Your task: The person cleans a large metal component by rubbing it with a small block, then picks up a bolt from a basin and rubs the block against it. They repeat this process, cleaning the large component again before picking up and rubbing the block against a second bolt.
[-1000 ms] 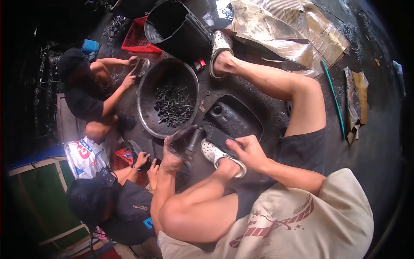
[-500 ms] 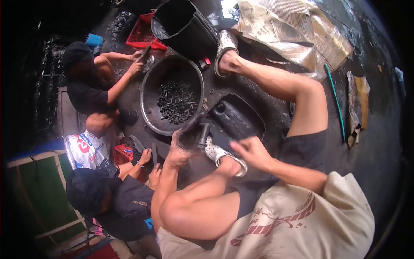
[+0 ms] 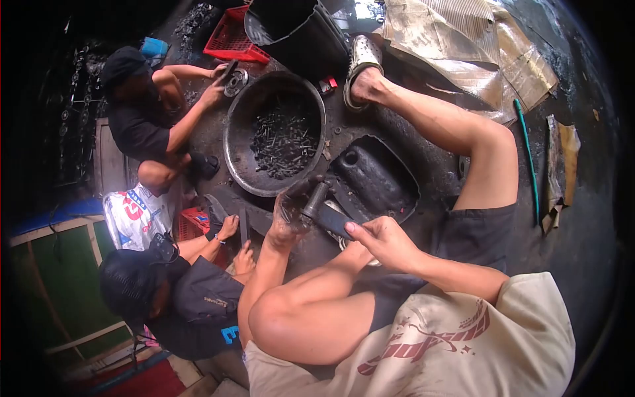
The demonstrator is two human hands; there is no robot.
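My left hand (image 3: 286, 215), its palm and fingers blackened, is wrapped round a dark metal bolt (image 3: 318, 196) that stands at a tilt. In my right hand (image 3: 391, 243) is a flat dark bar (image 3: 336, 221), shaped like a file, with the thumb laid along its top. The bar's far end overlaps the lower end of the bolt in this view. Just beyond both hands, a round metal basin (image 3: 233, 155) holds many small dark metal pieces (image 3: 281, 142). A black plastic tub (image 3: 383, 175) lies near the bolt.
Two people in dark clothes sit at the left; one (image 3: 142, 112) handles metal parts, the other (image 3: 192, 298) a dark bar. Behind the basin stand a black bin (image 3: 307, 43) and a red crate (image 3: 231, 36). Cardboard (image 3: 456, 53) and a green stick (image 3: 527, 162) lie to the right.
My right hand, blurred before, shows sharply now, with the bar reaching to the bolt's lower end. The bolt remains in my left hand. The whole view has shifted slightly.
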